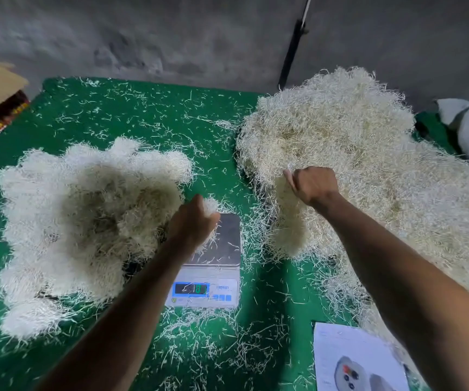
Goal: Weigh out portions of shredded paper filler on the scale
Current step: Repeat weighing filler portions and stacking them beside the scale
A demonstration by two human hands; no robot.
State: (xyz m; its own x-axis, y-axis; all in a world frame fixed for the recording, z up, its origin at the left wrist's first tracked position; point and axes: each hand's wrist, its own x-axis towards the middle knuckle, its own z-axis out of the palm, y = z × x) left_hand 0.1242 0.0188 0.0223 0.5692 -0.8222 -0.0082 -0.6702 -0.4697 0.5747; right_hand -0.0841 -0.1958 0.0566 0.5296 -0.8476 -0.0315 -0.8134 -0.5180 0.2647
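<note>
Green table (148, 114): left hand (193, 224) grips shredded paper (210, 204) over scale (227, 238); right hand (315, 184) grasps pile (354, 153).

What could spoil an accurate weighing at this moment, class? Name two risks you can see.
Loose strands lie on the scale platform and over its display, so they may add to the reading or hide the digits. The left hand, gripping a clump of filler above the platform, could brush it and skew the weight.

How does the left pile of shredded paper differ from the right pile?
The left pile looks smaller and whiter; the right pile looks larger and more yellowish. The left pile sits left of the scale, the right pile to its right. The right hand grips strands at the right pile's edge. Both lie on the green table.
</note>
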